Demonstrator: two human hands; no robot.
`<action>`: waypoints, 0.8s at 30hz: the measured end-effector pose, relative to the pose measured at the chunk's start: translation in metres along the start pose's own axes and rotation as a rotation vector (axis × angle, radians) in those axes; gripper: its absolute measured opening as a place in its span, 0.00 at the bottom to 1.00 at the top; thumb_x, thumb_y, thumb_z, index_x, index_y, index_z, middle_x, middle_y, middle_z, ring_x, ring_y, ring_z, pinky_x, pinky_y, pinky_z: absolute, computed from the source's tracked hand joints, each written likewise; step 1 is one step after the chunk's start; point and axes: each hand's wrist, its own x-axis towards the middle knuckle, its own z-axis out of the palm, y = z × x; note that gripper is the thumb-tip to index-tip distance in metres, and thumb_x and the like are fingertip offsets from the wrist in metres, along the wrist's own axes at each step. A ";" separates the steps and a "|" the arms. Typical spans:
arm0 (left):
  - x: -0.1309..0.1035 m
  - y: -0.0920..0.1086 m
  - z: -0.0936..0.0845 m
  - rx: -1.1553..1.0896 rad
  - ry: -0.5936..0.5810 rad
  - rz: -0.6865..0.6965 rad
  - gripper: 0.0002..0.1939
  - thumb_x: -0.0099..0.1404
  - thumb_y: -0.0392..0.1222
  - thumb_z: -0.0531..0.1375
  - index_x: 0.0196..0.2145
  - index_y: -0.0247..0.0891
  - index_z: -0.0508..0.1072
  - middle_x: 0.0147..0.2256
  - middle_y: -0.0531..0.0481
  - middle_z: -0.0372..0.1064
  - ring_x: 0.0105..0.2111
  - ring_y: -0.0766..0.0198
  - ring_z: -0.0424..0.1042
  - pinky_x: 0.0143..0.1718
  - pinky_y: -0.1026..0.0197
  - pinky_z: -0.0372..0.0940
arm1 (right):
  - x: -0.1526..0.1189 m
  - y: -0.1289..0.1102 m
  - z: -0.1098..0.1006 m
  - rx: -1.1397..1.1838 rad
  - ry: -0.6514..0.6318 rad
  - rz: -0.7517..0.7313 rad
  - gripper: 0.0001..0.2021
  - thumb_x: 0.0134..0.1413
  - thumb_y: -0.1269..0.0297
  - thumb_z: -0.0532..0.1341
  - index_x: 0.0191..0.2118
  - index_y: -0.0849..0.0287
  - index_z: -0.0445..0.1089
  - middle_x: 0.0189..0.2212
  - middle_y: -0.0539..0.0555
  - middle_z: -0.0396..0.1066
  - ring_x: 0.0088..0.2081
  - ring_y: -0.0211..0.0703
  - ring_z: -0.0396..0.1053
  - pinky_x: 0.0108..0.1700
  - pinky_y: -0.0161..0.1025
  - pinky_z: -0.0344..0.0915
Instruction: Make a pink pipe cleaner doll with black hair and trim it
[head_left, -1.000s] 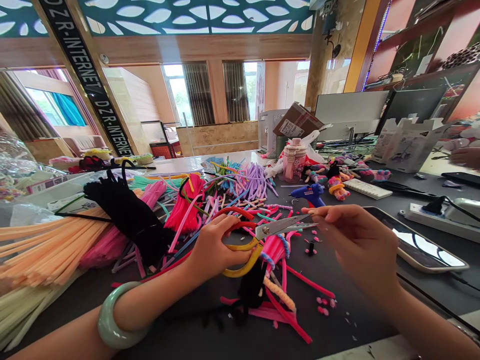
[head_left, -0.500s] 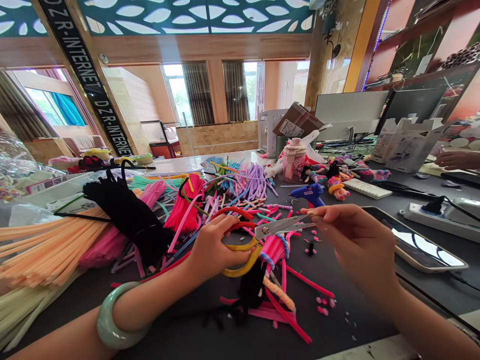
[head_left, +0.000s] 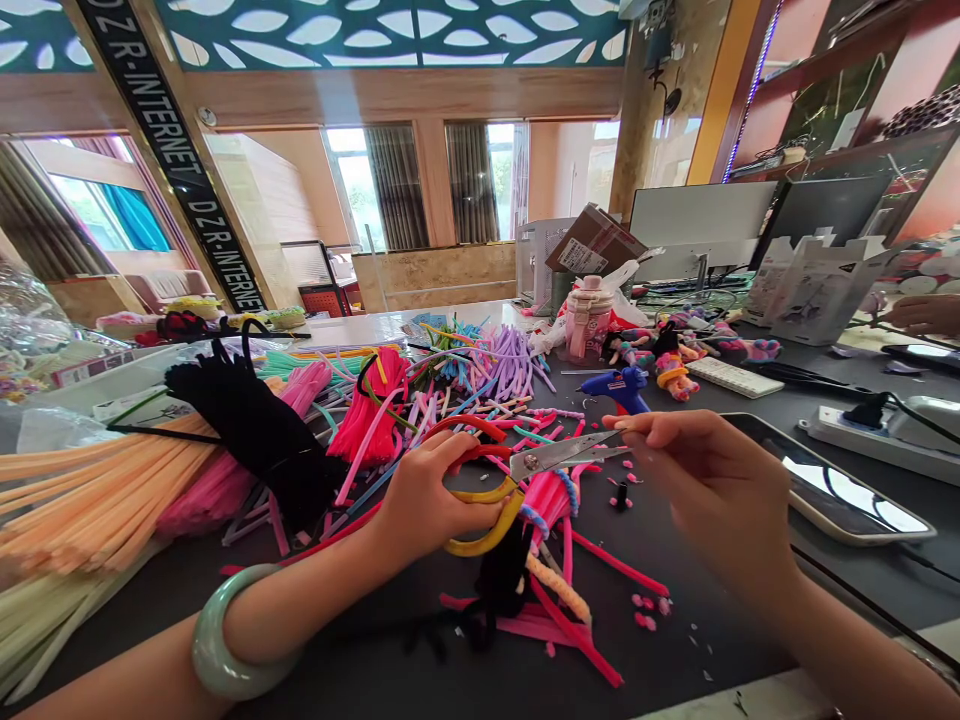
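Observation:
My left hand [head_left: 439,492] is closed on the handles of a pair of scissors [head_left: 555,456] with red and yellow grips. The blades point right and stand slightly apart. At their tips, my right hand [head_left: 712,480] pinches something tiny and pale that I cannot make out. Below the scissors a doll of pipe cleaners [head_left: 549,500] lies on the dark table, with a pink body, blue trim, black hair and a peach limb. Loose pink pipe cleaners [head_left: 619,565] and small pink clippings [head_left: 646,604] are scattered around it.
Bundles of black [head_left: 259,430], peach [head_left: 112,490] and purple [head_left: 517,360] pipe cleaners fill the left and middle. A blue glue gun [head_left: 616,388], a pink bottle [head_left: 587,318] and finished dolls [head_left: 671,365] stand behind. A phone [head_left: 840,490] and power strip [head_left: 885,430] lie right. Another person's hand [head_left: 922,314] shows far right.
My hands and the scissors stay almost exactly where they were. At the far right edge the other person's hand has shifted slightly.

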 end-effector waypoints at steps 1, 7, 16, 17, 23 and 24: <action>0.000 0.001 0.000 -0.004 -0.006 -0.007 0.16 0.49 0.46 0.69 0.33 0.36 0.74 0.28 0.54 0.64 0.27 0.65 0.61 0.28 0.64 0.61 | 0.000 0.000 0.000 0.002 0.000 0.003 0.08 0.47 0.64 0.70 0.25 0.52 0.70 0.26 0.48 0.78 0.31 0.41 0.79 0.31 0.32 0.74; 0.000 0.003 -0.002 -0.009 -0.025 -0.034 0.16 0.48 0.45 0.69 0.35 0.37 0.75 0.29 0.53 0.66 0.28 0.65 0.63 0.30 0.64 0.63 | -0.001 0.000 -0.001 -0.004 0.000 0.013 0.08 0.47 0.62 0.70 0.25 0.51 0.70 0.26 0.49 0.78 0.32 0.44 0.78 0.31 0.36 0.75; -0.001 0.003 -0.001 -0.014 -0.043 -0.026 0.18 0.48 0.41 0.68 0.39 0.37 0.76 0.29 0.54 0.67 0.27 0.66 0.61 0.26 0.66 0.59 | -0.003 0.002 -0.001 -0.008 0.002 0.017 0.07 0.48 0.63 0.69 0.25 0.51 0.70 0.27 0.49 0.78 0.33 0.45 0.79 0.31 0.36 0.75; 0.000 0.004 -0.001 -0.016 -0.051 -0.020 0.18 0.48 0.41 0.68 0.40 0.38 0.77 0.29 0.54 0.67 0.27 0.66 0.61 0.26 0.66 0.58 | -0.003 0.002 -0.001 -0.007 0.002 0.010 0.07 0.49 0.64 0.69 0.25 0.51 0.70 0.27 0.49 0.78 0.34 0.44 0.79 0.32 0.36 0.75; 0.002 0.008 -0.004 -0.048 -0.130 -0.095 0.18 0.48 0.42 0.68 0.39 0.39 0.76 0.25 0.58 0.60 0.25 0.67 0.57 0.24 0.67 0.53 | -0.002 0.004 -0.001 -0.013 0.000 -0.020 0.06 0.49 0.67 0.67 0.26 0.52 0.70 0.27 0.48 0.79 0.32 0.41 0.79 0.33 0.33 0.75; 0.002 0.009 -0.004 -0.059 -0.147 -0.113 0.17 0.48 0.43 0.68 0.38 0.39 0.76 0.24 0.59 0.59 0.25 0.68 0.56 0.23 0.67 0.52 | -0.001 0.004 -0.001 -0.016 -0.001 -0.015 0.06 0.48 0.67 0.67 0.25 0.52 0.70 0.27 0.48 0.79 0.32 0.42 0.79 0.32 0.33 0.75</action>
